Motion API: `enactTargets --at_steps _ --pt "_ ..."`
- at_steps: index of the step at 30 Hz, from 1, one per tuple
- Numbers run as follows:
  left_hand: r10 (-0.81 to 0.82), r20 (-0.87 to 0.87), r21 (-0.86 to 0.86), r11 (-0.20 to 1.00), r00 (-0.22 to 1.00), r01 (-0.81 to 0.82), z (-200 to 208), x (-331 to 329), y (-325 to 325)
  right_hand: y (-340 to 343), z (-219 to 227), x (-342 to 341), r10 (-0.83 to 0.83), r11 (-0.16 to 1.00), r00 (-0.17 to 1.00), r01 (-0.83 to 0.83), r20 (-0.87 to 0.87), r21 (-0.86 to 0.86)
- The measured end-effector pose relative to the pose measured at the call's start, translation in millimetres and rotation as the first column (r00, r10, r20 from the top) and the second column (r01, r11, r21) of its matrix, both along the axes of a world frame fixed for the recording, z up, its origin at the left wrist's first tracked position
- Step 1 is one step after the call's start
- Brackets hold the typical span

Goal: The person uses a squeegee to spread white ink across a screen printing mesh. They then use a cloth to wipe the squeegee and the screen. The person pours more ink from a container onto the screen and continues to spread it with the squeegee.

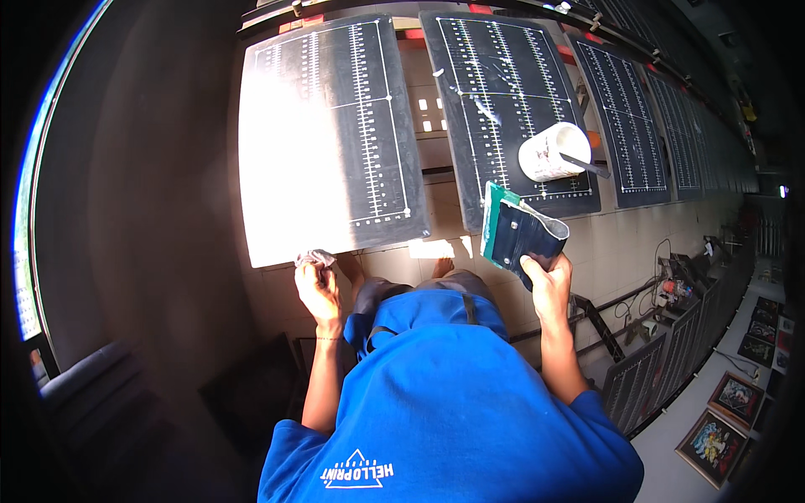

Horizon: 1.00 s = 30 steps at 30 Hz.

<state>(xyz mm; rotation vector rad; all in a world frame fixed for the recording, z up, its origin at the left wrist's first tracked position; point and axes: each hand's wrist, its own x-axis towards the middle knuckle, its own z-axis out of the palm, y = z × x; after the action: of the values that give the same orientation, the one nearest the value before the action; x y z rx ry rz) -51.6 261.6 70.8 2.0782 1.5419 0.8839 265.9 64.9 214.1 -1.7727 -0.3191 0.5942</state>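
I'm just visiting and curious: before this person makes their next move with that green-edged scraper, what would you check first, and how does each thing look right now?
1. Right hand grips the squeegee firmly: ok, fingers wrap its lower end.
2. Left hand has the rag: ok, bunched at the fingertips by the board's near edge.
3. White cup stands steady on the middle board: cannot tell, it looks tilted, with a stick poking out.
4. Left board lies flat on the long table: ok.
5. Left board surface clean: cannot tell, glare washes out its left half.
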Motion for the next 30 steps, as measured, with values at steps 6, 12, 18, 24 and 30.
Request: enactTargets --at_steps 6,12,18,24,30 --pt "-0.134 0.028 0.012 0.991 0.991 0.133 6.5 123.3 -63.7 -35.2 14.0 62.1 0.137 0.99 0.99 -0.137 0.018 -0.038" --pt "-0.189 0.025 0.055 0.981 0.982 0.188 6.3 187.9 -83.9 -59.0 13.4 95.0 0.217 0.975 0.975 -0.214 0.04 -0.056" --pt "-0.361 0.119 -0.344 0.859 0.925 0.379 -15.5 217.2 -136.3 -62.6 28.5 103.7 0.301 0.953 0.954 -0.301 -0.006 -0.018" --pt "-0.302 0.107 -0.347 0.882 0.947 0.32 28.9 170.2 -121.4 -62.2 28.2 105.3 0.236 0.968 0.97 -0.23 -0.053 0.098" --pt "-0.2 0.191 -0.183 0.955 0.961 0.235 83.7 144.8 -89.7 -24.6 11.5 94.5 0.258 0.966 0.965 -0.257 -0.044 0.044"
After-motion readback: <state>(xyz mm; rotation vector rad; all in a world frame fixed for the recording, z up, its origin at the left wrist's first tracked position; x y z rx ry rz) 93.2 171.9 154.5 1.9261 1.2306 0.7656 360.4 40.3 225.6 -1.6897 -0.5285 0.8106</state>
